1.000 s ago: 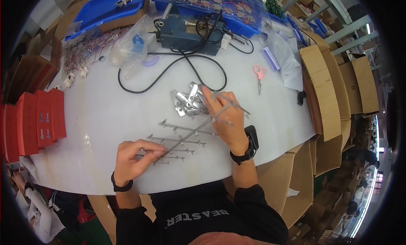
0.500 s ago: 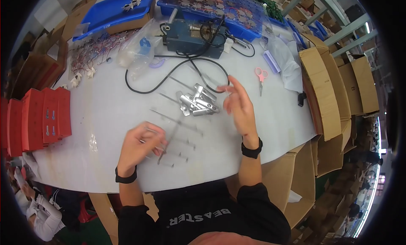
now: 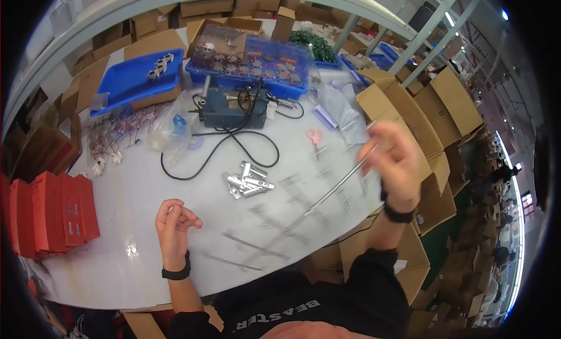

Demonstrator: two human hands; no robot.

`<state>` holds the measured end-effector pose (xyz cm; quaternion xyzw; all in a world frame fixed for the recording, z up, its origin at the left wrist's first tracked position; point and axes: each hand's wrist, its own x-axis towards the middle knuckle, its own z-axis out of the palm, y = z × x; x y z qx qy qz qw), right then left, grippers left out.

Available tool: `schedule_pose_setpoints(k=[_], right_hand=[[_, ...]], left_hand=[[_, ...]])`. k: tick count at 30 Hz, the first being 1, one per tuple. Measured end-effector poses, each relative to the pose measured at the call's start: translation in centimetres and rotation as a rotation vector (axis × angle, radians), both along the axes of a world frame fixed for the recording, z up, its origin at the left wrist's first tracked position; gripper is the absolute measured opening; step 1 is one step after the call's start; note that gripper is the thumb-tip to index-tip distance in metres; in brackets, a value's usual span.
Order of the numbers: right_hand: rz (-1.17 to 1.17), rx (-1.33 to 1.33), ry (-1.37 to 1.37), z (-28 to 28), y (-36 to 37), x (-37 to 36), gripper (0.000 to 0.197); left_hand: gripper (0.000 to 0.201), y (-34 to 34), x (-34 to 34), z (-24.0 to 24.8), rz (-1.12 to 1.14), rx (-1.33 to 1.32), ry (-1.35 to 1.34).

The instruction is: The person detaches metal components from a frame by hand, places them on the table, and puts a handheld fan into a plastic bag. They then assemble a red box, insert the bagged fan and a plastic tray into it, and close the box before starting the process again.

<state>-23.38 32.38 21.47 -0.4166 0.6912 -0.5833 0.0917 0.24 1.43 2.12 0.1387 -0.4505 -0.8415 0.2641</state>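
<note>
Motion blur takes most of the metal rack [image 3: 336, 190], which slants across the right and lower middle of the frame: its upper stretch of spine reads as a crisp bright rod, but toward the lower centre it thins to a grey smear, so its lower end is lost and its crossbars cannot be counted. The right hand [image 3: 394, 163], at the right of the frame, hides the very top of that spine; its grip is pinched around the rod, the fingertips themselves smeared. The rack looks thin and dull grey, with slim bars branching off both sides and what seem to be small prongs at their tips; two bars near the lower centre show as darker streaks. The left hand [image 3: 175, 225], left of centre, has a relaxed grip, fingers half curled and apart from the rack, above the white table [image 3: 140, 204]. Near the middle lies a heap of shiny silver metal pieces [image 3: 248, 181], elongated, some with round holes, overlapping so that the lower ones are partly covered. Blurred rack parts cross the blades of the pink-handled scissors [image 3: 314, 136]. The red boxes [image 3: 49, 213] at the left edge run into the dark fisheye rim.
</note>
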Motion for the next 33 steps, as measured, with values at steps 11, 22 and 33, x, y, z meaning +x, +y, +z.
schedule_pose_setpoints(k=[11,22,33], right_hand=[[-0.397,-0.948,-0.185,16.2,-0.8,-24.6,0.015],[-0.294,-0.61,-0.182,13.2,-19.9,-30.1,0.031],[-1.287,0.193,0.843,15.1,-14.8,-41.5,0.076]], left_hand=[[0.018,0.4,-1.4,-1.0,0.278,0.09,-0.201],[0.017,-2.0,-0.3,-2.1,0.357,0.243,-0.134],[0.017,-2.4,-1.4,-2.1,0.307,0.336,-0.105]])
